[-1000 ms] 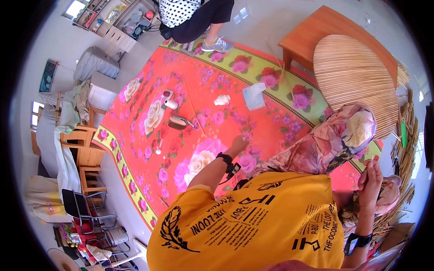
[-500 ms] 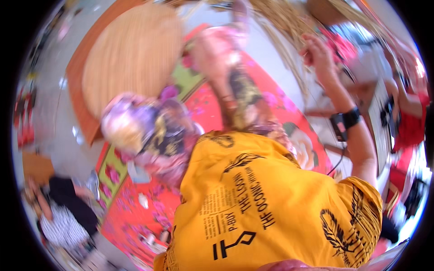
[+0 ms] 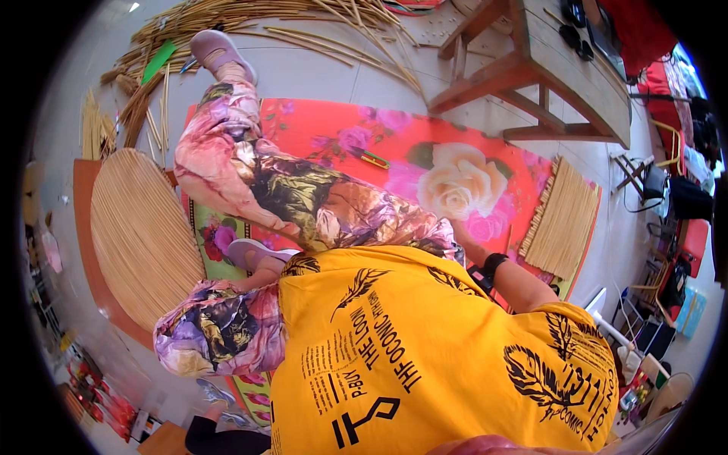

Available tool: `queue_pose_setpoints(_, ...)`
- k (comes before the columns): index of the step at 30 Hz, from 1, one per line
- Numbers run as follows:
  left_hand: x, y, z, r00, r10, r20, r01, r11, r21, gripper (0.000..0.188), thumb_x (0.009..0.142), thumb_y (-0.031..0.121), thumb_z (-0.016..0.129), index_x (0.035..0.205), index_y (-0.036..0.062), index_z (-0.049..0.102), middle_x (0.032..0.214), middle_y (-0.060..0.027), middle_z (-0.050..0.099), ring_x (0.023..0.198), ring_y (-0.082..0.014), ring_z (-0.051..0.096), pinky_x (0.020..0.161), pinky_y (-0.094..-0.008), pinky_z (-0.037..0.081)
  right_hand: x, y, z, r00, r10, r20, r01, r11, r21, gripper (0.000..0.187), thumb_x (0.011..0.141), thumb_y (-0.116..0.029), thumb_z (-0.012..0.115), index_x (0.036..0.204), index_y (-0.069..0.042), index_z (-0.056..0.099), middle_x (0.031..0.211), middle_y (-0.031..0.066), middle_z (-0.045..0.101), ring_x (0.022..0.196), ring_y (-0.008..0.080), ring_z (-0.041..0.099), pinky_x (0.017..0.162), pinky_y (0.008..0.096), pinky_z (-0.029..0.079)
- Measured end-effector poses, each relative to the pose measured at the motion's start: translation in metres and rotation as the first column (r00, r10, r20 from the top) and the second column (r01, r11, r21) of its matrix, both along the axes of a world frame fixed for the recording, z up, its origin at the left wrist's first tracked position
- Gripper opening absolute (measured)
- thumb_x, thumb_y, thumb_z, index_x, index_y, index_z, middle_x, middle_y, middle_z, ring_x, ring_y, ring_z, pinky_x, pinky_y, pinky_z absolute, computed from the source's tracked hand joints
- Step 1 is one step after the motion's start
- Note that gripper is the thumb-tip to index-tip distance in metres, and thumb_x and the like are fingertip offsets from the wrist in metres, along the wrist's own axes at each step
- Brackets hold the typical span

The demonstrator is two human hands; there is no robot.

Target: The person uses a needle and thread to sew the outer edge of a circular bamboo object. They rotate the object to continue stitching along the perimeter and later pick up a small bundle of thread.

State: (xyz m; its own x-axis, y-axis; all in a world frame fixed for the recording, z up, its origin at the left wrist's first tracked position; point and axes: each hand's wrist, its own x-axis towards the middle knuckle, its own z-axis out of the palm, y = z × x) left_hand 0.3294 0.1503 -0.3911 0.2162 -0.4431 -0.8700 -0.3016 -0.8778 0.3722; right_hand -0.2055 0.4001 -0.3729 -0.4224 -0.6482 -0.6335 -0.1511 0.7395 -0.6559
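My right hand (image 3: pixel 469 244) is down beside my thigh, at the edge of the red floral mat (image 3: pixel 318 125). Its fingers are mostly hidden behind my leg and shirt, and a black band (image 3: pixel 494 264) circles the wrist. Closest to that hand are the patterned trousers (image 3: pixel 364 208) and the printed white rose on the mat. My left hand is out of the picture. Farther right on the mat lies a flat panel of straw stalks (image 3: pixel 560 216) with a ragged edge. A small green and yellow tool (image 3: pixel 374 160) rests on the mat beyond my leg.
An oval panel of pale stalks (image 3: pixel 144 227) lies on a brown board (image 3: pixel 85 201) at left. Bundles of long stalks (image 3: pixel 258 19) cover the far floor. A wooden bench (image 3: pixel 561 80) stands at the far right. Another person's dark-clothed leg (image 3: pixel 220 436) shows at the lower left.
My right hand has come down from a raised position to beside my thigh. My view has swung to the right, bringing the bench and the right-hand straw panel into sight.
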Motion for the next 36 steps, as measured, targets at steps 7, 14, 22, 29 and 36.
queue_pose_setpoints(7, -0.019, -0.006, 0.015, 0.998, -0.060, -0.030, 0.060, 0.998, -0.002, 0.027, 0.091, 0.025, 0.061, 0.106, 0.0054, 0.049, 0.095, -0.0086, 0.054, 0.082, -0.0193, 0.056, 0.065, -0.0319, 0.044, 0.027, 0.035, -0.007, 0.957, 0.173, 0.234, -0.216, 0.962, 0.168, 0.016, 0.091, -0.013, 0.051, 0.099, -0.004, 0.060, 0.075, 0.0053, 0.064, 0.063, 0.0147, 0.060, 0.056, 0.0294, 0.050)
queue_pose_setpoints(14, 0.002, 0.024, 0.021, 1.000, 0.003, -0.008, -0.003, 1.000, 0.021, 0.031, 0.092, 0.026, 0.060, 0.111, 0.0055, 0.047, 0.101, -0.0089, 0.053, 0.087, -0.0195, 0.055, 0.071, -0.0324, 0.043, -0.010, 0.003, -0.029, 0.900, 0.304, 0.312, -0.366, 0.916, 0.164, 0.021, 0.090, -0.017, 0.053, 0.104, -0.004, 0.062, 0.079, 0.0035, 0.064, 0.067, 0.0147, 0.060, 0.060, 0.0303, 0.050)
queue_pose_setpoints(22, 0.010, 0.118, 0.025, 0.983, 0.179, 0.043, -0.182, 0.978, 0.105, 0.035, 0.093, 0.028, 0.058, 0.117, 0.0056, 0.044, 0.107, -0.0092, 0.052, 0.093, -0.0198, 0.054, 0.077, -0.0330, 0.042, -0.058, -0.062, -0.046, 0.744, 0.506, 0.437, -0.598, 0.795, 0.099, 0.028, 0.090, -0.021, 0.055, 0.110, -0.005, 0.064, 0.085, 0.0016, 0.064, 0.072, 0.0147, 0.059, 0.065, 0.0313, 0.051)
queue_pose_setpoints(29, 0.007, 0.179, 0.027, 0.955, 0.293, 0.043, -0.296, 0.948, 0.116, 0.039, 0.094, 0.029, 0.056, 0.122, 0.0058, 0.042, 0.113, -0.0094, 0.050, 0.099, -0.0201, 0.053, 0.082, -0.0335, 0.041, -0.108, -0.142, -0.040, 0.816, 0.172, 0.552, -0.336, 0.918, 0.211, 0.025, 0.089, -0.011, 0.057, 0.108, 0.002, 0.065, 0.092, 0.0032, 0.067, 0.077, 0.0144, 0.061, 0.069, 0.0319, 0.050)
queue_pose_setpoints(36, 0.000, 0.168, 0.018, 0.945, 0.327, -0.032, -0.324, 0.944, 0.061, 0.043, 0.095, 0.031, 0.055, 0.127, 0.0059, 0.039, 0.119, -0.0097, 0.049, 0.104, -0.0203, 0.052, 0.087, -0.0340, 0.041, -0.176, -0.292, 0.008, 0.928, -0.049, 0.369, 0.122, 0.976, -0.178, 0.013, 0.096, -0.012, 0.049, 0.102, -0.009, 0.060, 0.083, 0.0035, 0.064, 0.072, 0.0139, 0.061, 0.065, 0.0273, 0.050)
